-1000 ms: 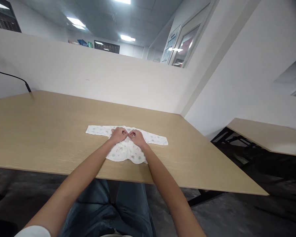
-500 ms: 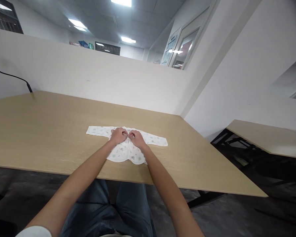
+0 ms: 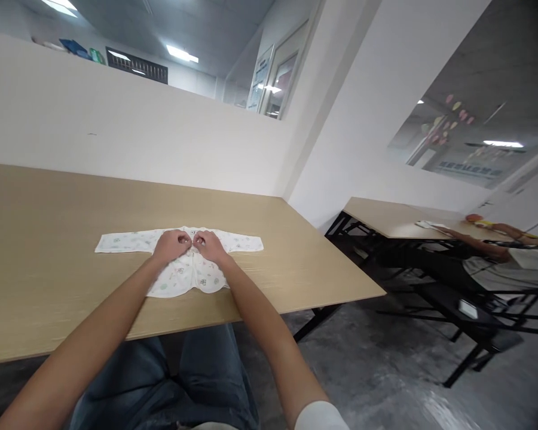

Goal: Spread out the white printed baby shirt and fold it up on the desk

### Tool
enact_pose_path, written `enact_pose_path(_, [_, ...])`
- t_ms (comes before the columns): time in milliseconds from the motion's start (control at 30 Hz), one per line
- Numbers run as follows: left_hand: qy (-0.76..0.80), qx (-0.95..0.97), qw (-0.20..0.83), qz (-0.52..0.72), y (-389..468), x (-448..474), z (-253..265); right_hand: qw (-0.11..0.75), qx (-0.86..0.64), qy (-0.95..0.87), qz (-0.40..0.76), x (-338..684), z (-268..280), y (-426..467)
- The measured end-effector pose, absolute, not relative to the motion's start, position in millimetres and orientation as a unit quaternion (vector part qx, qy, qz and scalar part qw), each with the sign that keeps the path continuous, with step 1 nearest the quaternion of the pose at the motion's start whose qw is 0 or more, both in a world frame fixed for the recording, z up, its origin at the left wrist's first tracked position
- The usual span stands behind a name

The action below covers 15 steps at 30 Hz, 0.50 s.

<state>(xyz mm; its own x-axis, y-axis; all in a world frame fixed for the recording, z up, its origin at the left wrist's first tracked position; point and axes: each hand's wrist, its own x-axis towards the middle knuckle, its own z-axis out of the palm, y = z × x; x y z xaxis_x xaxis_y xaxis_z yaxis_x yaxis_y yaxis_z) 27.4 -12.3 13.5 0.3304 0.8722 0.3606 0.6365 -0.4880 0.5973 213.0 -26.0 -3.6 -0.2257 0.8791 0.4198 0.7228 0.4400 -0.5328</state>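
A small white baby shirt with a faint coloured print lies on the wooden table, both long sleeves spread out to the sides. Its scalloped lower hem points towards me. My left hand is closed in a pinch on the shirt's front, just left of its middle line below the neckline. Close beside it, my right hand pinches the front edge on the other side. The fingertips nearly meet, and they cover the bit of cloth between them.
A low white partition runs along the table's far edge. To the right stands a second table, where another person's arm reaches over a white cloth. A black bench is in front of it.
My view has turned to the right, bringing the other table and a person into sight. Both hands stay pinched at the shirt's front, and the shirt lies in the same place.
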Motion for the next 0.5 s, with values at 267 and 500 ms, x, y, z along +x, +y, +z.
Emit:
enact_pose_path(267, [0.488,0.784,0.193,0.332,-11.8,27.4,14.7,0.356,-0.508,-0.775,0.118,212.7,-3.5,-25.0])
enact_pose_path(500, [0.498,0.782,0.196,0.318,-8.1,26.2,13.9,0.351,-0.51,-0.776,0.122,211.5,1.7,-28.9])
